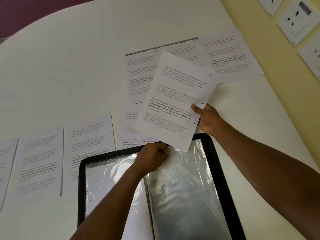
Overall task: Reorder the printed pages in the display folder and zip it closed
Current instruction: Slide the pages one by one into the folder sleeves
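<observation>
The display folder (83,170) lies open on the white table (69,66), near you. Your left hand (152,157) pinches a plastic sleeve (181,184) top; your right hand (206,118) grips page 3 (173,101) above it.

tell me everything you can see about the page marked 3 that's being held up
The page marked 3 is a white printed sheet with four blocks of text, one partly bold, a handwritten blue 3 in its top right corner and two punched holes along its right edge. It is tilted, lifted above the other pages on the table. The right hand pinches its right edge near the holes. Its lower corner meets the top of a clear sleeve of the open black folder, where the left hand grips.
</observation>
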### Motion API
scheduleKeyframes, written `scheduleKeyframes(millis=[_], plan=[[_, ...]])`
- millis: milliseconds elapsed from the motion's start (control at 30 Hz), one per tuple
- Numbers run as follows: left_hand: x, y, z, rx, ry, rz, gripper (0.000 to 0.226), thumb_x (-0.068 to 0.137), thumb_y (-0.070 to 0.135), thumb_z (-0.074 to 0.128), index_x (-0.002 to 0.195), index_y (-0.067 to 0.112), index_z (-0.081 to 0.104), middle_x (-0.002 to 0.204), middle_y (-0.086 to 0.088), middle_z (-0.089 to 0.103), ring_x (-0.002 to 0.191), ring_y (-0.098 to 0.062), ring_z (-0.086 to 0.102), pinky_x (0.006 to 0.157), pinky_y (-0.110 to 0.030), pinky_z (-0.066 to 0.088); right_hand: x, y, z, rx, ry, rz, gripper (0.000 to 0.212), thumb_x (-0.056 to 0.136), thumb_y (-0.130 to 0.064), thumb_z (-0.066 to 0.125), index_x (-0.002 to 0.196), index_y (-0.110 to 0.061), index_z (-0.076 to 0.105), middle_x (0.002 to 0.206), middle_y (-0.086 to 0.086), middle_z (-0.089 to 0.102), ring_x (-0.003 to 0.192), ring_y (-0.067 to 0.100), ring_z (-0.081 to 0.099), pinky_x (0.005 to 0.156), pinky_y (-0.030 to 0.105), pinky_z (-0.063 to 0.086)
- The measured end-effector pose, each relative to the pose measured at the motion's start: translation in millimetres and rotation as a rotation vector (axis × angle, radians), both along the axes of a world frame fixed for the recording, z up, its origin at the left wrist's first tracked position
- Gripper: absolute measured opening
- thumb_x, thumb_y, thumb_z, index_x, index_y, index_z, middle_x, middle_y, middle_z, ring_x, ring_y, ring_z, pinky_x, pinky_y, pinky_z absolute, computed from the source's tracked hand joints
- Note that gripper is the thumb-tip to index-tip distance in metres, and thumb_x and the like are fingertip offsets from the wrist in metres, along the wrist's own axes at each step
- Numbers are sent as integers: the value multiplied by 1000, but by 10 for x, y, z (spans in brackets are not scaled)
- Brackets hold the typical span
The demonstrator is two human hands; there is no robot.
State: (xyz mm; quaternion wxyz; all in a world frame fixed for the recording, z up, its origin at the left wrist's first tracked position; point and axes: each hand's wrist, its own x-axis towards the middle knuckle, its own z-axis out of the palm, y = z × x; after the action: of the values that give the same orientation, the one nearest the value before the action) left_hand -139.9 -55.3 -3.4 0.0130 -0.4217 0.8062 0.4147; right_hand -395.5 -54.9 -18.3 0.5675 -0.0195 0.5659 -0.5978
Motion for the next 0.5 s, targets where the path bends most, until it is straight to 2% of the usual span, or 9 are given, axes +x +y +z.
scheduleKeyframes(millis=[167,300,433,500], plan=[[-67,21,53,12,17,-31,18,91,18,64,105,23,74,105,9,73,93,-5,67,88,-30,54,31,-60,-61,-36,-106,-97,24,90,-6,65,109,-21,66,118,8,68,107,25,65,87,49,54],[-79,33,44,-14,33,-84,30,92,12,59,113,29,72,113,13,70,102,-2,64,92,-28,52,145,-95,-66,-24,-77,-46,21,90,-6,64,107,-18,65,115,8,68,104,24,65,81,43,56],[-85,43,66,-44,43,-118,44,89,5,57,119,35,67,110,13,70,101,-3,63,89,-26,52,139,-105,-96,-15,-50,-14,21,89,-7,66,108,-17,65,118,10,68,106,25,65,83,44,55],[-98,48,77,-23,17,-147,46,91,4,54,123,36,64,97,17,67,87,3,61,82,-21,51,103,-123,-109,-15,-76,-71,22,89,-7,66,107,-18,66,117,9,68,106,26,65,85,47,55]])
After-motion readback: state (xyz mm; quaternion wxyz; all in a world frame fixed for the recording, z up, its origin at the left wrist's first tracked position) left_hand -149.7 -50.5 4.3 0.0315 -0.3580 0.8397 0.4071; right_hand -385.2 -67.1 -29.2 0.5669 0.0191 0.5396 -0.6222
